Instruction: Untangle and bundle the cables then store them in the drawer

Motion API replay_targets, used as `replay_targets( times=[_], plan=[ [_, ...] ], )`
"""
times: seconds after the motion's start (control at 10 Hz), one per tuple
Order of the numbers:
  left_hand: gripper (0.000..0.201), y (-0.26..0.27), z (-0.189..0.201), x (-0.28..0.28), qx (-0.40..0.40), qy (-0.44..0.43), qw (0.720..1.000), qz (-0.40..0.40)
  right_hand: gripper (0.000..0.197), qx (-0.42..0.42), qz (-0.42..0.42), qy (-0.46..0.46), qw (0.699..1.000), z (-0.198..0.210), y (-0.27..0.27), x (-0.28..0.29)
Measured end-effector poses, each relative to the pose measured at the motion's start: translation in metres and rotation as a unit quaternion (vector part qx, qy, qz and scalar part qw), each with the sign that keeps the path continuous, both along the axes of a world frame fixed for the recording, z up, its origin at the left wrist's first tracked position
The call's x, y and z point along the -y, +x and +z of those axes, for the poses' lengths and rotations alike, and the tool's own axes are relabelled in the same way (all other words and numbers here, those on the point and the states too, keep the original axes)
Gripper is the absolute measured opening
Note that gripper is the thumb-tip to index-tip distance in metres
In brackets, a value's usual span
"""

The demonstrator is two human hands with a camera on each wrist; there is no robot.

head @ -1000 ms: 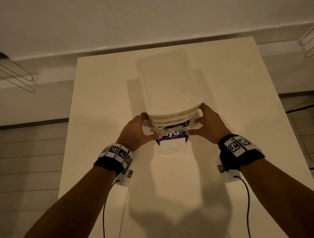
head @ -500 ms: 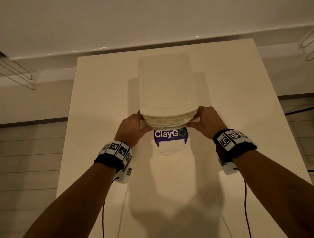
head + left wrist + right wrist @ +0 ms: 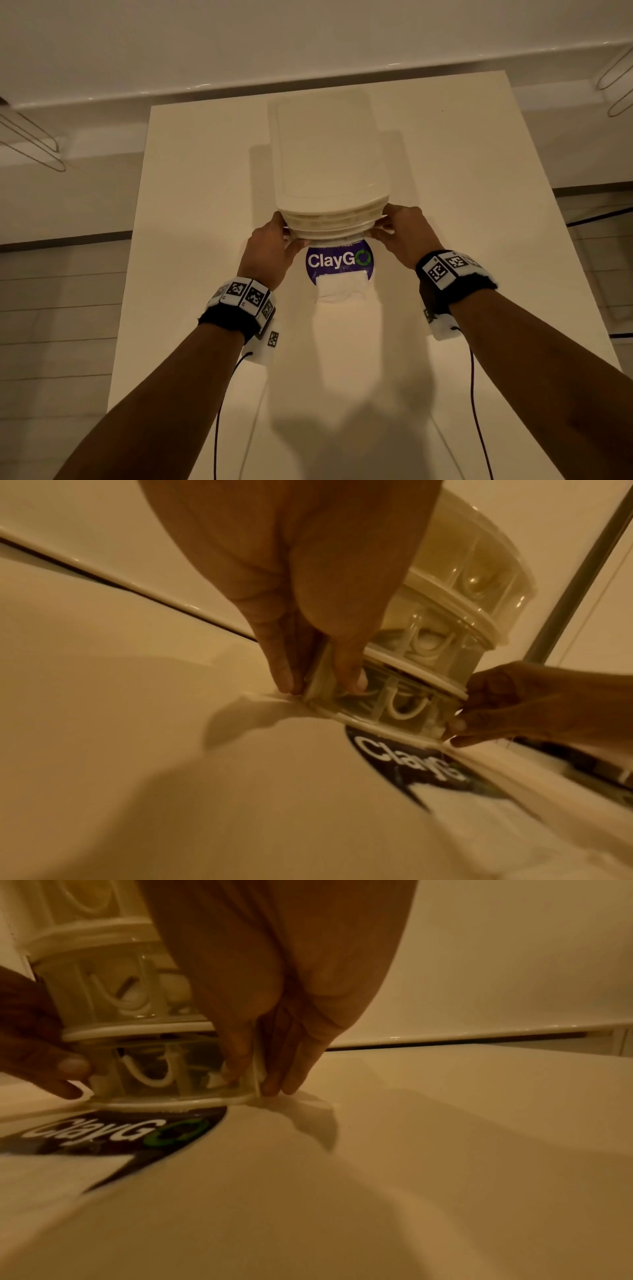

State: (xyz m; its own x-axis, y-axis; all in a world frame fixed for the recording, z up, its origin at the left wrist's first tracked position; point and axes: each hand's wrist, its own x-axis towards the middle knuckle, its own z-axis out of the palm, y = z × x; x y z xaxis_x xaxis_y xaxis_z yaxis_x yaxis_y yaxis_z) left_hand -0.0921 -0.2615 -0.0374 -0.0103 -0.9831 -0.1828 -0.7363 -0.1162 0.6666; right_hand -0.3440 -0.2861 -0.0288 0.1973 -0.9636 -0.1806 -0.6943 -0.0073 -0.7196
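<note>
A white plastic drawer unit (image 3: 329, 154) with clear drawers stands on the white table (image 3: 205, 205). My left hand (image 3: 270, 246) pinches its front left corner at the bottom drawer (image 3: 387, 704), thumb on the drawer front and fingers on the side. My right hand (image 3: 400, 233) grips the front right corner the same way (image 3: 253, 1083). The bottom drawer (image 3: 334, 234) sits flush in the unit. White cables (image 3: 404, 710) coil inside it and show through the clear front (image 3: 150, 1074). More white cable shows in the drawer above.
A round purple ClayGo sticker (image 3: 339, 260) lies on the table just in front of the unit, with a white tissue (image 3: 340, 289) over its near edge. Wire racks (image 3: 30, 144) (image 3: 616, 78) stand off the table at far left and far right.
The bottom drawer, which stuck out over the sticker, has slid back into the unit. Both hands moved away from me with it, and the sticker is now uncovered.
</note>
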Motion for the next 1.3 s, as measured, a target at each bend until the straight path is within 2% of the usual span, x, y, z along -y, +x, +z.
replay_targets(
  times=[0.2,0.3,0.4,0.5,0.6,0.7,0.8,1.1,1.2,1.3],
  plan=[
    [0.052,0.001,0.003,0.004,0.018,0.029,0.999,0.001,0.033,-0.018,0.005,-0.014,1.0,0.004,0.006,-0.001],
    [0.051,-0.005,0.005,0.002,-0.004,0.028,0.999,0.018,0.035,-0.018,-0.001,0.001,1.0,0.005,0.008,-0.002],
    [0.046,-0.01,0.006,-0.002,-0.057,0.019,0.997,0.041,0.038,-0.019,-0.011,0.039,0.999,0.005,0.006,-0.001],
    [0.059,-0.011,0.009,-0.01,-0.193,0.033,0.974,0.111,0.049,0.04,-0.055,0.101,0.993,0.012,0.002,0.0],
    [0.057,-0.014,0.025,-0.015,-0.414,0.058,0.885,0.207,0.046,0.313,-0.193,0.187,0.911,0.031,0.007,-0.002],
    [0.04,-0.022,0.046,-0.014,-0.519,0.085,0.81,0.261,0.058,0.435,-0.22,0.245,0.838,0.046,0.016,-0.005],
    [0.033,-0.031,0.054,-0.015,-0.505,0.085,0.82,0.256,0.062,0.412,-0.199,0.242,0.855,0.057,0.027,-0.011],
    [0.03,-0.039,0.058,-0.016,-0.508,0.096,0.814,0.265,0.043,0.41,-0.214,0.239,0.854,0.063,0.032,-0.012],
    [0.029,-0.039,0.06,-0.017,-0.501,0.106,0.815,0.27,0.056,0.414,-0.209,0.243,0.852,0.068,0.032,-0.014],
    [0.037,-0.038,0.059,-0.019,-0.498,0.105,0.82,0.261,0.06,0.411,-0.211,0.234,0.855,0.073,0.033,-0.013]
  ],
)
